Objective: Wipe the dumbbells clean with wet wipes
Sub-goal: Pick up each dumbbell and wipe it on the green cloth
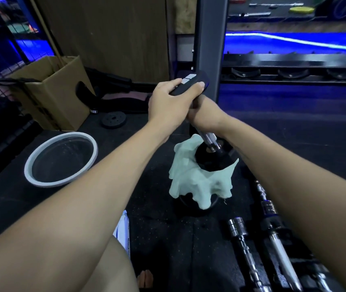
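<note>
A dumbbell point(210, 142) stands on end on the dark floor mat, tilted away from me. My left hand point(172, 102) grips its upper black head point(191, 84) from above. My right hand point(205, 115) is wrapped around the chrome handle just below that head. The lower black head point(212, 159) rests on the floor with a pale green wet wipe point(197, 182) draped around it. Neither hand touches the wipe.
A white-rimmed round basin point(61, 159) sits on the floor at the left, with a cardboard box point(56, 91) and a small weight plate point(113, 119) behind it. Chrome bars point(273, 239) lie at the lower right. A wipes pack point(123, 230) peeks out beside my knee. A rack post point(210, 39) rises behind.
</note>
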